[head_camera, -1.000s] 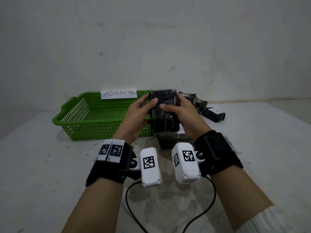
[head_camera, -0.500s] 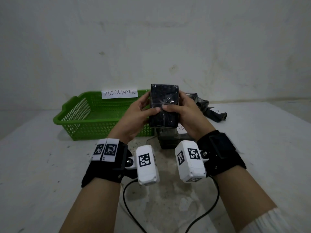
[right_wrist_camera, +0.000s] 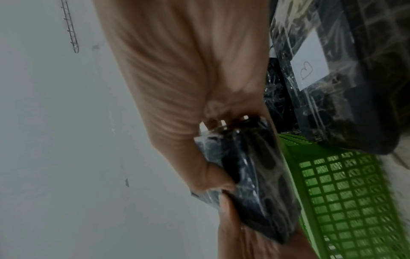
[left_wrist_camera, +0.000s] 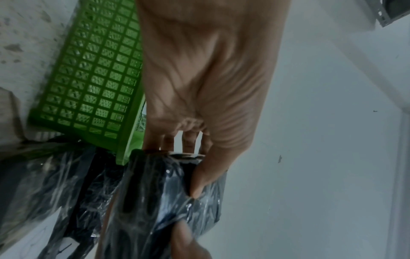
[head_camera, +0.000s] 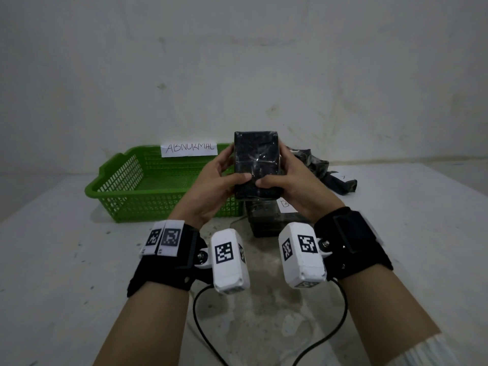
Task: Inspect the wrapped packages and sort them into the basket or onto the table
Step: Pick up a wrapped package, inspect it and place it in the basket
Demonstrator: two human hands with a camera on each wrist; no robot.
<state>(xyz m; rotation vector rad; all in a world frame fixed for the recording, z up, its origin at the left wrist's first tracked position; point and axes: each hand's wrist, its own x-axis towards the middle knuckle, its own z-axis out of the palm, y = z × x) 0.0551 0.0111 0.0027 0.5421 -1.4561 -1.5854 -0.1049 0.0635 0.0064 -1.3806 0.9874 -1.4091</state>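
On the desk's (head_camera: 66, 260) left side sits the green basket (head_camera: 126, 186), a paper sign (head_camera: 188, 150) reading "ABNORMAL" on its far rim. Right of it, the left hand (head_camera: 211, 186) and right hand (head_camera: 293, 186) each have their grip clamped on one black wrapped package (head_camera: 256, 159), raised upright above the desk, thumbs meeting on its front. Below and farther right, more wrapped packages (head_camera: 266, 220) lie on the desk. Glossy film looks slick: a loosened thumb could let it slide down onto them.
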